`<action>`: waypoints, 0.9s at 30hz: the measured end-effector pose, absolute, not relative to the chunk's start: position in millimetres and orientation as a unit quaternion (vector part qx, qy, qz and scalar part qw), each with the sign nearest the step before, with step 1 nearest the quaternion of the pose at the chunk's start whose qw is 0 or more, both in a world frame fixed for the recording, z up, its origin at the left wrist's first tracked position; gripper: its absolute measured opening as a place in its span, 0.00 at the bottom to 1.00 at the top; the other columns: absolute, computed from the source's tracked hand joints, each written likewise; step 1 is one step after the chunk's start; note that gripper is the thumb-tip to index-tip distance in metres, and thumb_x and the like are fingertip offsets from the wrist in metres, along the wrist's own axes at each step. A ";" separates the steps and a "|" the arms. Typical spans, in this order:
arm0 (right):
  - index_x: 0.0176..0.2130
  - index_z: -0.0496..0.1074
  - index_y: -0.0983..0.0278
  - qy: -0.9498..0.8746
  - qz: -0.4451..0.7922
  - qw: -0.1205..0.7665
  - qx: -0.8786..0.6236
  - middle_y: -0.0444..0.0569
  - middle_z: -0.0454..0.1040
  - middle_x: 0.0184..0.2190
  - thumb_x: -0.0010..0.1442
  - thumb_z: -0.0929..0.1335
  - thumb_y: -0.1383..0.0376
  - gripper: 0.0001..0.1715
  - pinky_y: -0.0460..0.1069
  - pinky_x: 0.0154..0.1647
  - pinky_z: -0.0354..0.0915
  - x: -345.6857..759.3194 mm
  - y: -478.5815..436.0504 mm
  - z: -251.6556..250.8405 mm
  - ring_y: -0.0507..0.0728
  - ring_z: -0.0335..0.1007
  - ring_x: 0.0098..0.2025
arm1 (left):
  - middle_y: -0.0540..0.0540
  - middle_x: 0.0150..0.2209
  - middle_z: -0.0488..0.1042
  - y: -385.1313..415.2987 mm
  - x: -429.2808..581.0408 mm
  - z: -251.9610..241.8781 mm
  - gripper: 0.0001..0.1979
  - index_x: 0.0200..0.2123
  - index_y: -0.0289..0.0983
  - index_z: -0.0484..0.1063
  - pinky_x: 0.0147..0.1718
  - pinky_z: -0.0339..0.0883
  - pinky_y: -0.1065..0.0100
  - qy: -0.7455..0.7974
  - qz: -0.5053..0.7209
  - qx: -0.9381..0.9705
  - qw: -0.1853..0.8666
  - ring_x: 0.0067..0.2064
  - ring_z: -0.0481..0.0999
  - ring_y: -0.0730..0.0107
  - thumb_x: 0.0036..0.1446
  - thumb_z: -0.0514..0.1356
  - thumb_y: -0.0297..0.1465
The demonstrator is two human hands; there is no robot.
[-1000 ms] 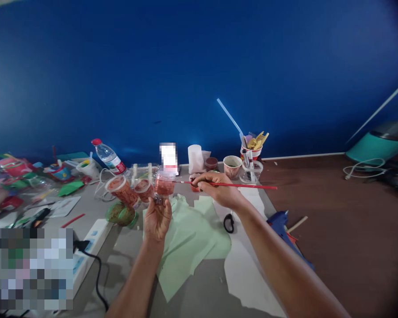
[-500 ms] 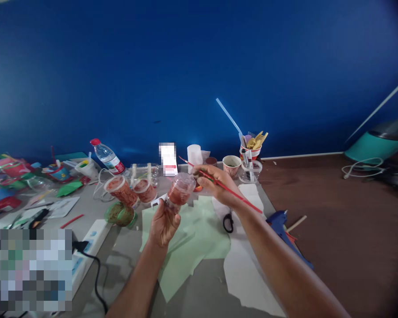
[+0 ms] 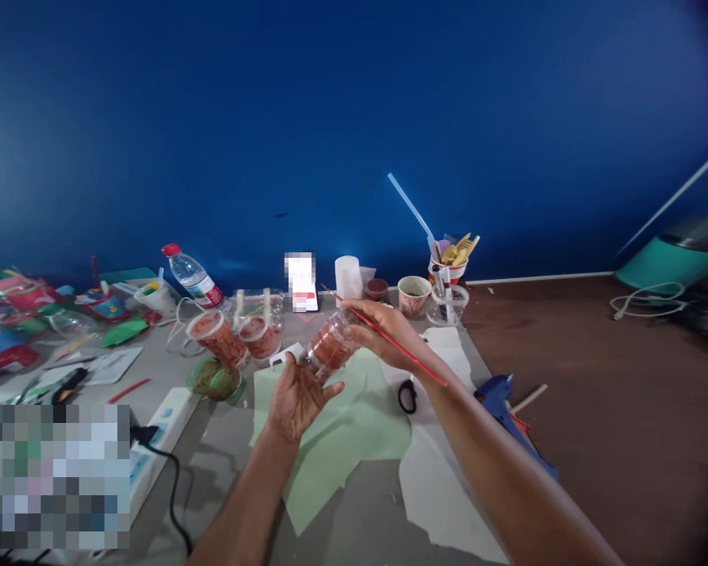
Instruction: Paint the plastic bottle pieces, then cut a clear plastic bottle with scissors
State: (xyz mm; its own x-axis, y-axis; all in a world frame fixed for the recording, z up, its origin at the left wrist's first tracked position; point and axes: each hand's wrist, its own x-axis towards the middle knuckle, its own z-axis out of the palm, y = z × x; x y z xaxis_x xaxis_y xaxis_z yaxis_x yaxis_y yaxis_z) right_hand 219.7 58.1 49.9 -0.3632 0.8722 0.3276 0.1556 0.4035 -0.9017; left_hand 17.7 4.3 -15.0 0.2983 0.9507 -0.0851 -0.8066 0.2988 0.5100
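My left hand point(image 3: 295, 393) holds the lower end of a cut clear plastic bottle point(image 3: 329, 346) smeared with red-brown paint, tilted to the right above a pale green paper sheet point(image 3: 336, 428). My right hand point(image 3: 383, 334) grips the bottle's open end and pinches a thin red paintbrush point(image 3: 398, 348) that slants down to the right. Two similar painted bottle pieces point(image 3: 230, 336) stand on the grey table point(image 3: 354, 519) to the left, beside a green painted bottle base point(image 3: 215, 380).
Black scissors point(image 3: 407, 395) and white paper point(image 3: 436, 479) lie right of the green sheet. A blue glue gun point(image 3: 499, 397) lies near the table's right edge. Cups, a tool holder point(image 3: 448, 275), a water bottle point(image 3: 193, 277), a power strip point(image 3: 159, 440) and craft clutter line the back and left.
The left hand has tilted the bottle over to the right and lowered it. The right hand swung the brush from level to slanting and closed on the bottle's open end.
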 end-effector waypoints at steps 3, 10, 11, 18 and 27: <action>0.52 0.71 0.60 -0.704 0.398 0.438 -0.392 0.52 0.76 0.50 0.57 0.69 0.57 0.24 0.57 0.51 0.66 218.8 60.3 47.9 0.63 0.72 0.50 | 0.42 0.40 0.81 3.1 24.7 -12.5 0.19 0.40 0.36 0.77 0.46 0.72 0.47 0.219 0.606 0.224 0.731 0.43 0.80 0.57 0.65 0.49 0.41; 0.45 0.75 0.61 -0.678 0.390 0.451 -0.430 0.50 0.78 0.43 0.57 0.68 0.55 0.18 0.54 0.47 0.66 216.9 66.3 43.2 0.62 0.73 0.46 | 0.41 0.41 0.81 -0.2 32.7 -25.2 0.05 0.33 0.35 0.79 0.58 0.61 0.52 0.279 0.675 0.298 0.614 0.55 0.73 0.52 0.50 0.66 0.29; 0.44 0.76 0.61 -0.677 0.390 0.451 -0.432 0.49 0.78 0.42 0.58 0.68 0.54 0.18 0.54 0.46 0.66 216.7 67.2 42.4 0.62 0.73 0.45 | 0.42 0.41 0.81 -0.5 33.4 -26.1 0.05 0.32 0.36 0.79 0.58 0.61 0.53 0.283 0.676 0.304 0.609 0.56 0.72 0.52 0.48 0.67 0.26; 0.46 0.74 0.63 -0.673 0.401 0.477 -0.398 0.50 0.77 0.42 0.60 0.66 0.53 0.21 0.52 0.44 0.67 217.2 65.3 46.5 0.60 0.72 0.44 | 0.43 0.36 0.82 3.6 35.1 -19.1 0.08 0.33 0.37 0.79 0.57 0.61 0.49 0.270 0.676 0.315 0.609 0.48 0.78 0.54 0.46 0.69 0.27; 0.37 0.75 0.64 -0.565 0.421 0.613 -0.358 0.48 0.77 0.29 0.57 0.66 0.56 0.15 0.49 0.35 0.67 217.3 60.2 50.6 0.55 0.71 0.33 | 0.47 0.37 0.82 13.1 20.9 -16.5 0.06 0.32 0.39 0.76 0.58 0.57 0.45 0.243 0.691 0.202 0.650 0.44 0.80 0.62 0.59 0.59 0.31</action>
